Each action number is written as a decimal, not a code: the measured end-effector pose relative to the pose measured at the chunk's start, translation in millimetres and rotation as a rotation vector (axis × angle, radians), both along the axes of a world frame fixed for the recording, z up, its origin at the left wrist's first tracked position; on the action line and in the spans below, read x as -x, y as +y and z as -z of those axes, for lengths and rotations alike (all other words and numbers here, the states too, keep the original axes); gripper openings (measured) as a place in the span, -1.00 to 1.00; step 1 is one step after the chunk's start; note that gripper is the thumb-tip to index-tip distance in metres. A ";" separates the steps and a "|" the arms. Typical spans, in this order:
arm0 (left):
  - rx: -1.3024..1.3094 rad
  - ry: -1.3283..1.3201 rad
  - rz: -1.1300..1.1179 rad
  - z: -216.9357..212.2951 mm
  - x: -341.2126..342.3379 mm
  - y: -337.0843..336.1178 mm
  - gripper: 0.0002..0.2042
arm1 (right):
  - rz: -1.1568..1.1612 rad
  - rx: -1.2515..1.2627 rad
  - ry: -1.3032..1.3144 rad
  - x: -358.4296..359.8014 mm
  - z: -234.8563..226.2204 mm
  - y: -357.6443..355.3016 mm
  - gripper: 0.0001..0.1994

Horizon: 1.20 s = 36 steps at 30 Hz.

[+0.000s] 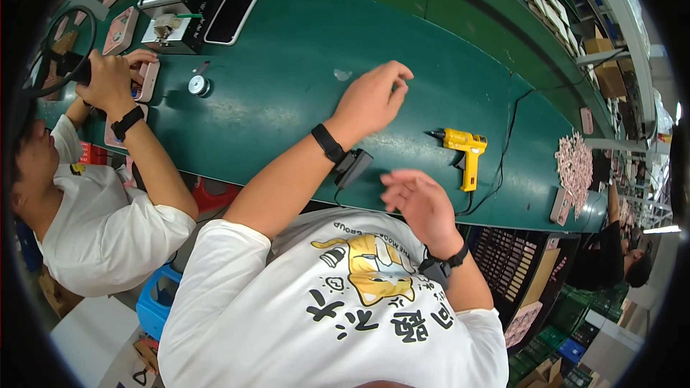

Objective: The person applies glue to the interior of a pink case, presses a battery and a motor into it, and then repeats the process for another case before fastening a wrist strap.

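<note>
Head view shows your left hand (374,100) held over the green table (287,86), fingers bent loosely and a little apart, holding nothing. Your right hand (420,201) hangs near the table's front edge, fingers spread, blurry and empty. The yellow glue gun (466,147) lies on the table just beside your right hand, not touching it. A co-worker on your left presses a pink case (147,80).

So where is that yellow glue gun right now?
In the head view the yellow glue gun lies on the green table, to the right of both hands, nearest the right hand, with its black cord trailing off behind.
</note>
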<state>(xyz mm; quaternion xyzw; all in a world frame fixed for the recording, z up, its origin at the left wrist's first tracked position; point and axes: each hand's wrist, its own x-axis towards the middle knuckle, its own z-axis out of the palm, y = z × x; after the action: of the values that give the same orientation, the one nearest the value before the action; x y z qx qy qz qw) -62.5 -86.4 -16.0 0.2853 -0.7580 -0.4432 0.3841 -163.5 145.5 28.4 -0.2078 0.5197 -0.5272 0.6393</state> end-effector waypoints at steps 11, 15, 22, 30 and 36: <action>-0.271 0.042 0.120 -1.7 -6.7 -8.3 -0.86 | 0.122 0.108 -0.689 -6.6 -15.4 -20.0 0.05; -0.298 0.089 0.111 -7.1 -3.5 -8.7 -0.84 | 0.170 0.157 -0.741 -0.1 -13.8 -19.4 0.08; -0.323 0.040 0.120 -7.3 -3.2 -7.8 -0.81 | 0.149 0.210 -0.748 10.7 -10.4 -19.7 0.11; -0.379 0.029 0.122 -2.8 -4.6 -6.9 -0.73 | 0.021 0.255 -0.763 14.2 -11.5 -10.1 0.36; -0.318 0.072 0.115 -0.6 -3.7 -5.0 -0.66 | -0.223 0.368 -0.873 16.2 -10.6 -1.1 0.67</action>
<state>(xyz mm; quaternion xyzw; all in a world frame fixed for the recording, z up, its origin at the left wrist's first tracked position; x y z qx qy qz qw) -58.8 -91.4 -15.4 0.2827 -0.6791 -0.5887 0.3352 -179.7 144.3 39.0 -0.1313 0.0757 -0.5764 0.8030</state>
